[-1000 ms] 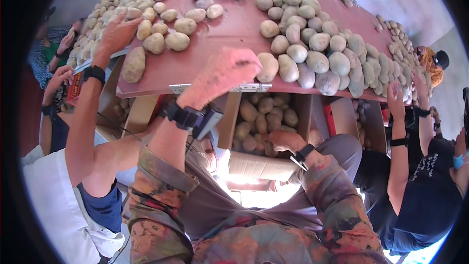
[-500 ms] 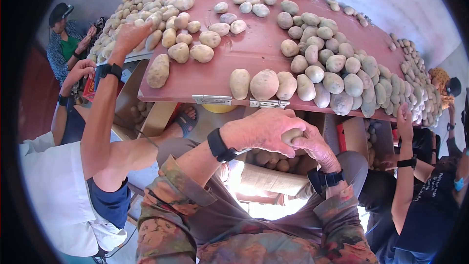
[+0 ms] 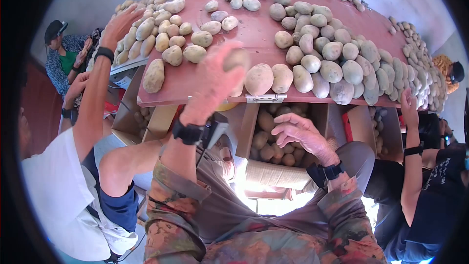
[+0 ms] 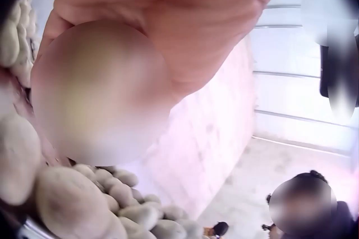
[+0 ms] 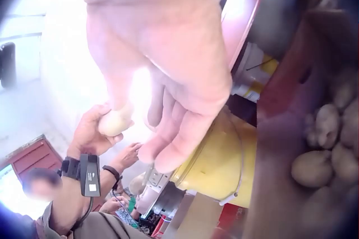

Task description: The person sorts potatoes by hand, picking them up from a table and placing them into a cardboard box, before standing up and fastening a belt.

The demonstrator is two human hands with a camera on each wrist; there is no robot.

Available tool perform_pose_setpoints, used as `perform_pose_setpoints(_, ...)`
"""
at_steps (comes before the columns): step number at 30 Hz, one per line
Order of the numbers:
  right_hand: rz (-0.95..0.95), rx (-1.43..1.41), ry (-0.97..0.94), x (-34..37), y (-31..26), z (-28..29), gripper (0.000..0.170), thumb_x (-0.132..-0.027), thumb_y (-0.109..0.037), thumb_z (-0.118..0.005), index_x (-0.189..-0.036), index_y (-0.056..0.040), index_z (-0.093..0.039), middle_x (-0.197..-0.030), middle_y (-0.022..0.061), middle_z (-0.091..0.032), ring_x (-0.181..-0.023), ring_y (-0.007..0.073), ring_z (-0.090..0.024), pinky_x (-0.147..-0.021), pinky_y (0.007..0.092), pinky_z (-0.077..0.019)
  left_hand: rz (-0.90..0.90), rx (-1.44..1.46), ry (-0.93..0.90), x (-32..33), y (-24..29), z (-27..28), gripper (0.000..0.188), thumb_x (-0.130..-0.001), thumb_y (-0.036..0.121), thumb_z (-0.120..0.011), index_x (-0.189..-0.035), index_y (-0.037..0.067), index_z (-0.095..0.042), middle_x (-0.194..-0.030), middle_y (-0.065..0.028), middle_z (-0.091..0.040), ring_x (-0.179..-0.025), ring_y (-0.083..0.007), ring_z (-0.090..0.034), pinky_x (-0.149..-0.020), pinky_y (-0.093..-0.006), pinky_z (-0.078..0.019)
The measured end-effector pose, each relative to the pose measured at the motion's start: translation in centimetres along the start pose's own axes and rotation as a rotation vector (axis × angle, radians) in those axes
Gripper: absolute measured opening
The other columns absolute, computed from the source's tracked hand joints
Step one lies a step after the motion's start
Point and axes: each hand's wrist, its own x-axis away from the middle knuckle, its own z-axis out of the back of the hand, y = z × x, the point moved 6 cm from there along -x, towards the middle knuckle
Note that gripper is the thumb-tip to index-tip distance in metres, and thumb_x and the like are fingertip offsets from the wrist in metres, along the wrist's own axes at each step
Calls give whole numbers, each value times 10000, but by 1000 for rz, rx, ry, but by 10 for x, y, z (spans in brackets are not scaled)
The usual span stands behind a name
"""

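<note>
Left hand [image 3: 211, 88] grips a potato [image 3: 236, 59] above the table [image 3: 259, 44], eleven o'clock.
Right hand [image 3: 305, 136], fingers loosely spread, hovers by the box [image 3: 246, 134], twelve o'clock.

Your head view is bright, with soft shadows; the hardest glare burns out the floor [image 3: 286, 206] below your right grip [image 3: 303, 134]. Your left grip [image 3: 212, 88] and its potato [image 3: 236, 60] smear with motion blur, while the potatoes [image 3: 332, 72] right of that grip look fairly sharp. The lens bends the worktop [image 3: 232, 49] into an arc and blacks out the corners. In your left wrist view, the held potato is a featureless blur, and the background right of the grip is pale. Your right wrist view blows out white behind the fingers, leaving the box [image 5: 280, 121] beside them dim.
</note>
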Motion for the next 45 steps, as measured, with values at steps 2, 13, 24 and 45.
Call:
perform_pose_setpoints(2, -134, 114, -21, 1, 10, -7, 410, -951, -272, -613, -1261, -17, -530, -1065, 99, -664, -841, 140, -658, -793, 306, -557, -36, -249, 213, -9, -23, 28, 471, -771, 117, -642, -1236, 67, -587, -1053, -112, -640, -931, -195, -633, -819, -320, -512)
perform_pose_setpoints(13, -264, 327, -100, 7, 42, -13, 377, -928, -272, -639, -1198, -15, -580, -1001, 79, -668, -829, 153, -658, -742, 283, -550, 180, -315, 176, -10, -87, 36, 489, -770, 225, -637, -1211, 19, -579, -1075, -270, -640, -1039, -368, -624, -892, -411, -481)
perform_pose_setpoints(24, -307, 858, -199, 19, 82, 13, 383, -929, -332, -596, -1140, -12, -607, -930, 117, -672, -821, 198, -666, -719, 325, -538, 85, -752, 42, 0, -86, 35, 560, -860, 303, -620, -1340, 50, -482, -1217, -250, -574, -1148, -398, -539, -972, -433, -419)
perform_pose_setpoints(45, -282, 1532, 663, 17, 17, 131, 255, -855, -225, -608, -1022, -33, -629, -994, 205, -682, -1001, 373, -641, -847, 472, -516, 30, -786, 17, -3, -69, 39, 593, -871, 408, -606, -1289, -4, -519, -1176, -240, -625, -1131, -378, -581, -940, -454, -443)
